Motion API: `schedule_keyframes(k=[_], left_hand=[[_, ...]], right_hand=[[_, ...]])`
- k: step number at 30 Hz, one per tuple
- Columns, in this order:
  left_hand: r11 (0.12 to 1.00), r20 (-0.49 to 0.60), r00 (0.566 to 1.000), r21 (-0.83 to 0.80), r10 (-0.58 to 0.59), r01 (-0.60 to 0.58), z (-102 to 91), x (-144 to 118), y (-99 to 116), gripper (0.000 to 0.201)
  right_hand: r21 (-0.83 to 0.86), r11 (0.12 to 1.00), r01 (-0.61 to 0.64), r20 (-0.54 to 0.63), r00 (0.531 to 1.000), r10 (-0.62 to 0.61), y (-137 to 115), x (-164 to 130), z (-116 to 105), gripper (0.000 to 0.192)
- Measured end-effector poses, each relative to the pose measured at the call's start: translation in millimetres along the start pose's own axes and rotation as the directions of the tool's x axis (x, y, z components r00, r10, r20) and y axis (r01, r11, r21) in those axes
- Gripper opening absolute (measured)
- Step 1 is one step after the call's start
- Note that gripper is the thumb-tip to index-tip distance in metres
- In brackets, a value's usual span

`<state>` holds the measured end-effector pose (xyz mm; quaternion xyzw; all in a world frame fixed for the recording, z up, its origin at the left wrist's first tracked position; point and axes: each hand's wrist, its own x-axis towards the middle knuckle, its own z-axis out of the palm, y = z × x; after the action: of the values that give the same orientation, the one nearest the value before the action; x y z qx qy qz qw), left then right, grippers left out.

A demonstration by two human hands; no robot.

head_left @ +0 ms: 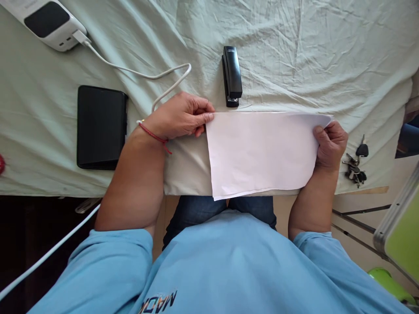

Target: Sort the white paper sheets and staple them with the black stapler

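A small stack of white paper sheets (262, 152) lies flat at the near edge of a table covered with a pale green cloth (294, 52). My left hand (181, 115) pinches the stack's far left corner between thumb and fingers; a red string bracelet circles that wrist. My right hand (330, 141) grips the stack's far right corner, thumb on top. A black stapler (231, 76) lies shut on the cloth just beyond the paper, close to my left fingertips.
A black flat case (101, 126) lies left of my left arm. A white charger block (46, 22) with a white cable (140, 74) sits far left. A bunch of keys (356, 163) lies at the right. A green-topped object (401, 226) stands at lower right.
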<state>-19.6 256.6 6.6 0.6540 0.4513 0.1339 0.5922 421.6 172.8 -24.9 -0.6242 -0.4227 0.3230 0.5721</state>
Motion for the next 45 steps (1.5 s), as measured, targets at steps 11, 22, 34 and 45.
schedule_keyframes(k=[11, 22, 34, 45], left_hand=[[0.997, -0.044, 0.996, 0.037, 0.072, -0.070, 1.6, -0.4, -3.3, 0.050], [0.996, -0.001, 0.997, 0.055, 0.075, -0.075, 1.2, 1.4, -3.2, 0.019], [0.978, -0.004, 0.986, 0.129, 0.164, -0.162, 4.7, 0.6, 2.0, 0.044], [0.981, -0.010, 0.992, 0.147, 0.126, -0.123, 3.5, 2.6, -3.4, 0.023]], right_hand=[[0.017, 1.000, 0.014, -0.019, 1.000, -0.013, 0.4, 1.1, -0.7, 0.066], [0.003, 1.000, 0.028, -0.049, 0.998, -0.028, 2.1, 3.9, -4.5, 0.067], [0.025, 0.999, 0.048, -0.047, 0.998, -0.046, 1.4, 2.7, -2.0, 0.066], [-0.016, 1.000, 0.017, -0.047, 0.999, -0.018, 0.5, 4.4, -2.2, 0.066]])
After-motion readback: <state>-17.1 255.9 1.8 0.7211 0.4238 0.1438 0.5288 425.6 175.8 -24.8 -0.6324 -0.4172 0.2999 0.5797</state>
